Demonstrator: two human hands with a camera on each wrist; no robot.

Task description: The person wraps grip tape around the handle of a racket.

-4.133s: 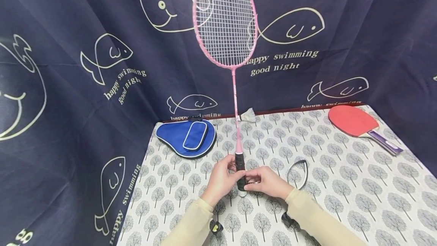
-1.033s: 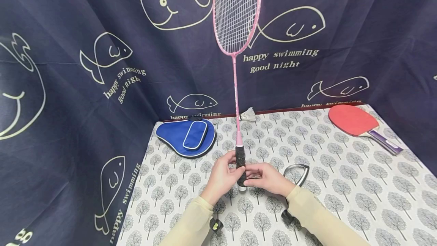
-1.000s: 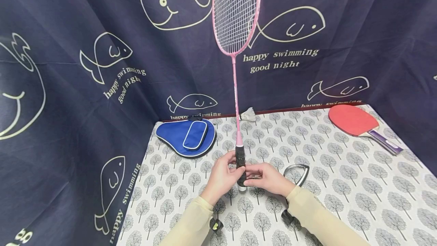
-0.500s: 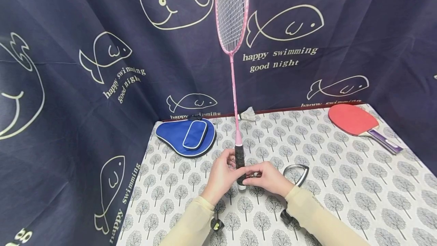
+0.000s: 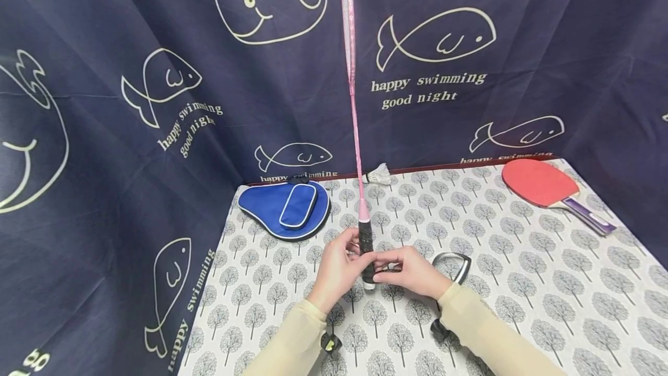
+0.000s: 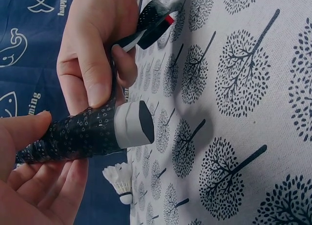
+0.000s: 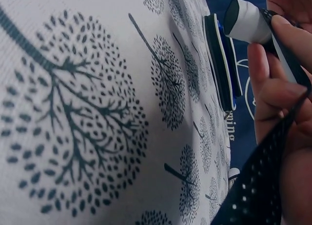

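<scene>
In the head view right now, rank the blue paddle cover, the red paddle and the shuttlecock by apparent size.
1. red paddle, counting its handle
2. blue paddle cover, close to the paddle, so that order is unsure
3. shuttlecock, clearly smallest

Dark navy cloth [image 5: 104, 149] printed with white whales, fish and "happy swimming good night" hangs behind and beside the worktop [image 5: 548, 283], which wears a pale cover patterned with small grey trees.
</scene>
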